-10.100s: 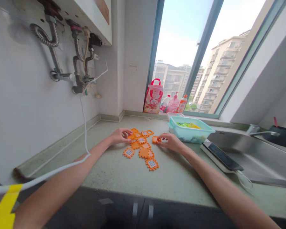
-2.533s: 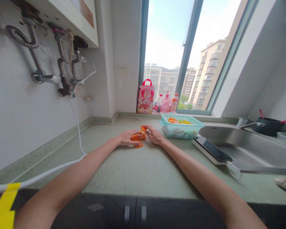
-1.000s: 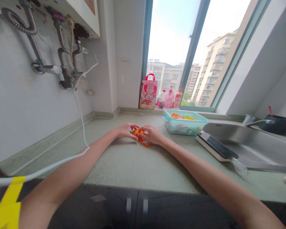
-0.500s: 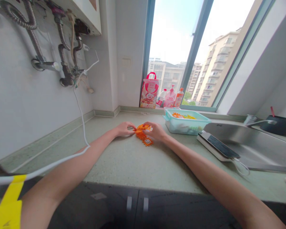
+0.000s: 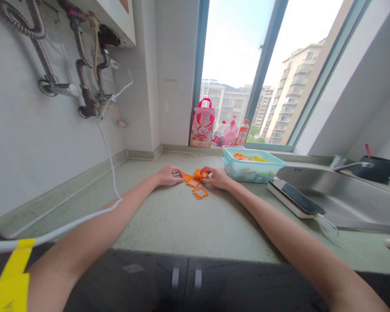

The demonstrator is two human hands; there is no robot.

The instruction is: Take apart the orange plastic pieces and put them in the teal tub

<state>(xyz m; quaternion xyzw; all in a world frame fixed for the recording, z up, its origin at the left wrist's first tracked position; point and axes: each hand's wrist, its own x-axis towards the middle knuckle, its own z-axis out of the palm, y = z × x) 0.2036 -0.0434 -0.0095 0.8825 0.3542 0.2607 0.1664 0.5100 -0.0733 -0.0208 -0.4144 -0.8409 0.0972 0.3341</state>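
Note:
Several orange plastic pieces with toothed edges lie close together on the counter in front of me. My left hand (image 5: 170,175) pinches the left end of one orange toothed piece (image 5: 191,181) between thumb and fingertips. From the other side, my right hand (image 5: 216,177) is closed on a second orange piece (image 5: 198,174), which stands tilted against the first. I cannot tell whether these two are joined. A flat orange piece with a grid-patterned middle (image 5: 200,193) rests just below them, held by neither hand.
A pale teal tub (image 5: 251,172) holding orange and yellow pieces stands to the right. Beyond it are a phone on a white block (image 5: 295,199) and a steel sink (image 5: 351,203). A white cable (image 5: 113,173) crosses my left forearm. A pink bag (image 5: 203,125) and bottles line the windowsill.
My hands have drawn slightly apart, and the right one has shifted right with its piece. More of the orange pieces shows between them. The grid-patterned piece stays on the counter.

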